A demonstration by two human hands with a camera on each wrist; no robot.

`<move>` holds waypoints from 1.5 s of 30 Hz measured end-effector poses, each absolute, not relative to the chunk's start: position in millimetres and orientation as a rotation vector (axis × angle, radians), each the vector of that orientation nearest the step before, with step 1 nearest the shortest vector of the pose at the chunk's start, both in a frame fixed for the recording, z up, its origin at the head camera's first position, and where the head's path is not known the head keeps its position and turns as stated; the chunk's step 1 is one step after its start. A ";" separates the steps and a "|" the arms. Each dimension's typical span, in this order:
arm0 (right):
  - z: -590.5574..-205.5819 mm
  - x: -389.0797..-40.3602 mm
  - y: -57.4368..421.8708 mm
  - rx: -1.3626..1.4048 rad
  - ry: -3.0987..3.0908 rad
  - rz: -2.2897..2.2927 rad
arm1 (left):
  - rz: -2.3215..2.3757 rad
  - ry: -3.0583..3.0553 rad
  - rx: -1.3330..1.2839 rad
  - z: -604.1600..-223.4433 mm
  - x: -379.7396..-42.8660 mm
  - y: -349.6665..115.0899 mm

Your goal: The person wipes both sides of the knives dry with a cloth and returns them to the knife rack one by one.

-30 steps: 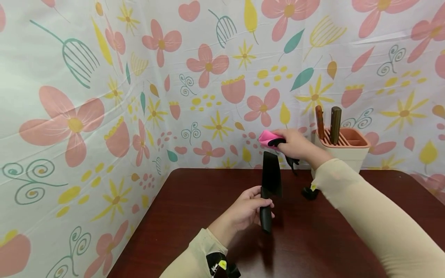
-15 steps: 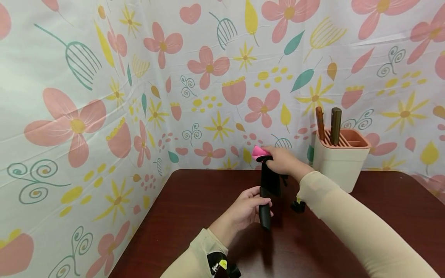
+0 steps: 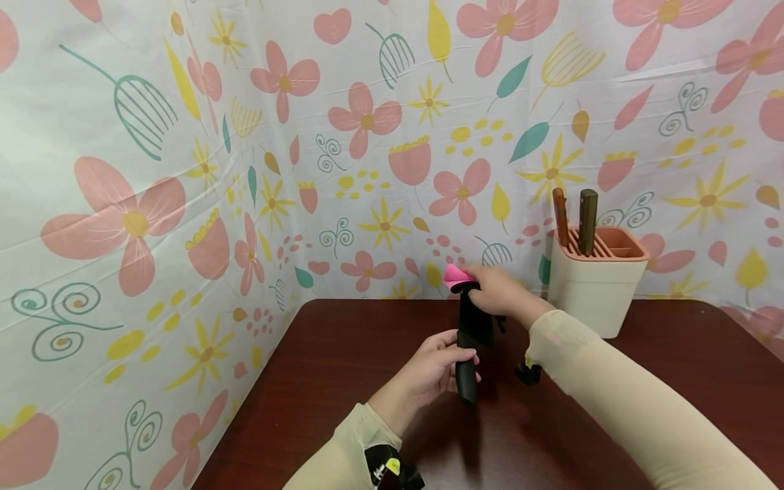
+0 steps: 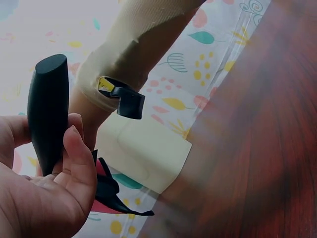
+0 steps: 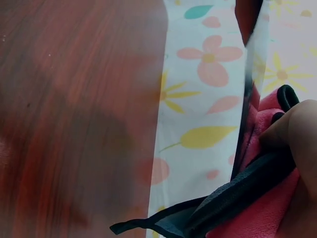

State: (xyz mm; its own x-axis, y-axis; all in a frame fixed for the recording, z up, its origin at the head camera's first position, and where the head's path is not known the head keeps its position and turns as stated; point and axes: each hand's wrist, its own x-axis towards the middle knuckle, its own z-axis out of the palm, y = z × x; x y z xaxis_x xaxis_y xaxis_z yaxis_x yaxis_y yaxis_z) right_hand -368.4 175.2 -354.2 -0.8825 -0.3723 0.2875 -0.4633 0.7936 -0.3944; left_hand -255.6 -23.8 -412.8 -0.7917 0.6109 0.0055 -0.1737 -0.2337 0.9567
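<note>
My left hand (image 3: 429, 364) grips the black handle of a kitchen knife (image 3: 467, 384), its broad dark blade (image 3: 475, 327) pointing up and away over the table. In the left wrist view the handle (image 4: 49, 106) lies between thumb and fingers. My right hand (image 3: 499, 291) holds a pink cloth (image 3: 456, 275) with black edging at the blade's far end, covering that end. From the right wrist view, the cloth (image 5: 265, 213) is bunched under the fingers, with a black strip of trim hanging loose. A thin stretch of blade shows beside it.
A cream knife block (image 3: 603, 292) with an orange slotted top stands at the back right, behind my right forearm. Two knife handles, one brown (image 3: 561, 216) and one dark (image 3: 588, 221), rise from it. Flower-patterned sheeting hangs behind and left of the dark red-brown table (image 3: 343, 354).
My right hand has moved left and down with the cloth, from above the knife onto the blade's far end. The left hand and knife have stayed nearly still.
</note>
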 end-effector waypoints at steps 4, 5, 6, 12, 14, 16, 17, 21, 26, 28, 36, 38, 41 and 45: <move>-357.4 -363.7 174.9 0.671 -2.777 0.700 | 2.068 1.532 0.522 -413.5 -255.6 -23.5; -358.2 -362.7 174.8 0.676 -2.772 0.702 | 2.069 1.532 0.519 -413.5 -255.7 -23.5; -358.9 -361.4 174.8 0.677 -2.769 0.703 | 2.071 1.533 0.517 -413.6 -255.9 -23.5; -362.1 -352.9 175.4 0.688 -2.751 0.701 | 2.073 1.541 0.509 -413.5 -256.8 -24.2; -363.2 -350.5 175.8 0.703 -2.742 0.701 | 2.071 1.546 0.511 -413.1 -256.9 -24.5; -363.8 -348.2 175.5 0.723 -2.730 0.707 | 2.070 1.548 0.509 -412.9 -257.1 -24.6; -363.9 -347.0 175.3 0.734 -2.724 0.713 | 2.071 1.548 0.510 -412.8 -257.2 -24.6; -363.7 -340.9 174.3 0.780 -2.700 0.719 | 2.072 1.549 0.507 -413.1 -257.7 -24.9; -362.8 -332.1 174.0 0.811 -2.698 0.722 | 2.074 1.555 0.503 -414.0 -258.6 -25.4; -362.6 -329.1 174.1 0.817 -2.707 0.734 | 2.075 1.557 0.502 -414.3 -259.0 -25.6; -363.1 -316.3 175.0 0.858 -2.715 0.710 | 2.071 1.544 0.507 -413.2 -258.3 -26.5; -363.1 -312.6 175.4 0.863 -2.703 0.691 | 2.073 1.544 0.504 -413.1 -258.1 -26.4; -363.5 -308.0 175.7 0.881 -2.684 0.693 | 2.072 1.548 0.499 -413.1 -258.0 -26.1; -364.4 -302.2 175.9 0.899 -2.692 0.710 | 2.068 1.555 0.489 -413.3 -257.1 -26.1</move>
State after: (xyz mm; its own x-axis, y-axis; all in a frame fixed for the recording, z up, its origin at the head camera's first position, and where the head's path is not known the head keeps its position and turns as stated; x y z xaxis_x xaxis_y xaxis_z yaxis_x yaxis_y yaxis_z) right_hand -302.2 175.9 -364.4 -0.7899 -0.5071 0.3448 -0.6112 0.6967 -0.3755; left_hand -257.1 -26.1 -413.3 -0.8087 0.5880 -0.0141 -0.1767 -0.2200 0.9594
